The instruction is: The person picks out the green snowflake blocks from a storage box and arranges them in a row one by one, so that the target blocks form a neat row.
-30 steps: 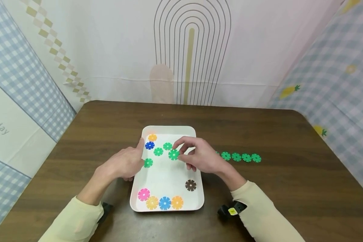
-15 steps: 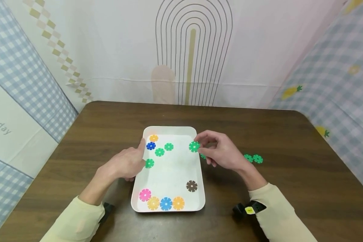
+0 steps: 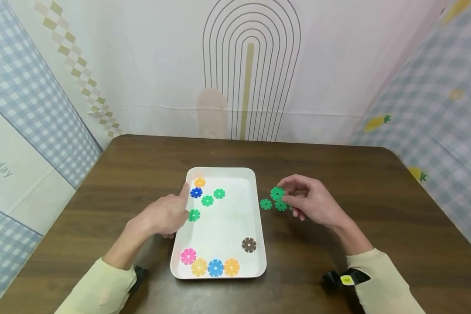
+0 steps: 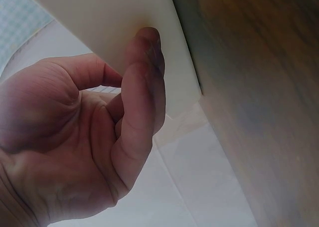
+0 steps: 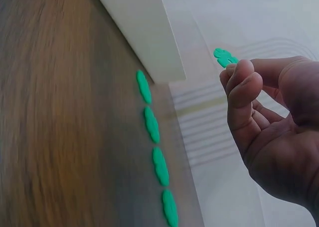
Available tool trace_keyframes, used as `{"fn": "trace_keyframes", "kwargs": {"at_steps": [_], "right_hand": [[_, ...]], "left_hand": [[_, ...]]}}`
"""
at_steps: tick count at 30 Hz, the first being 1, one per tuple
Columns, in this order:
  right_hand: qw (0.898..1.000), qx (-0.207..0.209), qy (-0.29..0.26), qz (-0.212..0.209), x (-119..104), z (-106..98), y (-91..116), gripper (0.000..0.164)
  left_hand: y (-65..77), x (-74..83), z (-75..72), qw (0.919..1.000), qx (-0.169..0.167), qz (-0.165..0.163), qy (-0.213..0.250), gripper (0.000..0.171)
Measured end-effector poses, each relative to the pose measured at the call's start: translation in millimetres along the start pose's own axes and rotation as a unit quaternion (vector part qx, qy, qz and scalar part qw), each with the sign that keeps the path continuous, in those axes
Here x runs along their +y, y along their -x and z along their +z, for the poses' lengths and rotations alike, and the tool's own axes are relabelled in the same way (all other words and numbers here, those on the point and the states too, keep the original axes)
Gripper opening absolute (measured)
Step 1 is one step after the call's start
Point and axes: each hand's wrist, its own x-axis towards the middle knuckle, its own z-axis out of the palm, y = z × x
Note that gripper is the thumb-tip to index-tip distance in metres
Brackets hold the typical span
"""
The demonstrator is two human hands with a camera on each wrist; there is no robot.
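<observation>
right hand (image 3: pixel 314 201) pinches flat notched green disc (image 3: pixel 277 193); plastic, seemingly

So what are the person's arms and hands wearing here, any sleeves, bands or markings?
Both arms wear long pale yellow-green sleeves: left sleeve, right sleeve. The left hand and right hand are bare, with no gloves or rings to be seen. Each wrist carries a black strap-on device; the right wrist device shows a small yellow label, the left wrist device is mostly hidden.

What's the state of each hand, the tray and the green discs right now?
Right hand: pinches a green disc, held above the table.
Left hand: rests against the tray's left rim, fingers relaxed.
Tray: flat on table, discs inside.
Row of green discs: flat on table.
</observation>
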Motion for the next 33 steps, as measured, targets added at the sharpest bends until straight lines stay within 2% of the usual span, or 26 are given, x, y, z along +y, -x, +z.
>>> {"fn": "trace_keyframes", "kwargs": {"at_steps": [6,21,33], "right_hand": [[1.0,0.011,0.007,0.008,9,-17,8,0.03],[0.996,0.044,0.052,0.066,35,-72,28,0.033],[0.993,0.042,0.067,0.091,55,-103,36,0.039]], "left_hand": [[2.1,-1.7,1.8,1.0,-0.004,-0.006,0.001,0.086],[2.6,-0.3,3.1,0.9999,-0.004,0.003,0.01,0.086],[2.0,1.2,-0.6,1.0,-0.001,0.004,0.001,0.085]]}}
